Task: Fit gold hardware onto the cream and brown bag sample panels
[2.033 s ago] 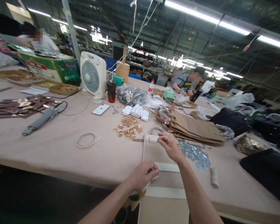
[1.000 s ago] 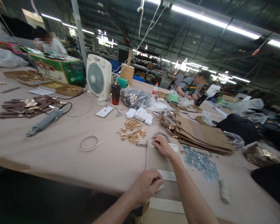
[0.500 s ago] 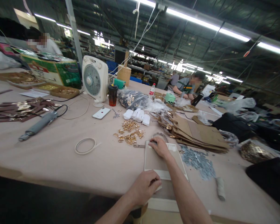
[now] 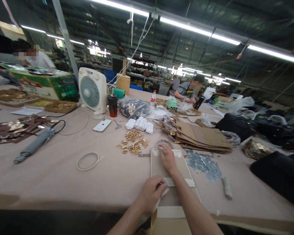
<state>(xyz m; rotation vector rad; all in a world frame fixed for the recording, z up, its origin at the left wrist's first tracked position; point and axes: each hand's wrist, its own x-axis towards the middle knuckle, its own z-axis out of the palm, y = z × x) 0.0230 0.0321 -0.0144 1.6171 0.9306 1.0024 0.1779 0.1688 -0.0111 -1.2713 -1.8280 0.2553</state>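
Observation:
A beige panel with pale edges (image 4: 159, 166) lies at the table's front, its lower part hanging over the edge. My right hand (image 4: 167, 158) rests near its top edge, fingers bent together; whatever is under the fingertips is too small to make out. Over the panel's lower left side, my left hand (image 4: 154, 192) is closed on a small whitish strip (image 4: 165, 192). A narrow strap with a metal buckle (image 4: 144, 155) sticks out left of the panel. Gold metal fittings (image 4: 134, 148) are heaped beyond it, and grey pieces (image 4: 204, 164) are spread on the right.
On the left are a power screwdriver (image 4: 35, 146), a tape roll (image 4: 87, 161), a phone (image 4: 102, 125), a cup (image 4: 113, 105) and a fan (image 4: 92, 89). Brown bag panels (image 4: 203, 135) are stacked right, near black bags (image 4: 278, 178). Other people sit farther back.
The view has shifted a little. My right hand's fingers have drawn closer together near the panel's top edge. My left hand remains at the lower left side with the whitish strip.

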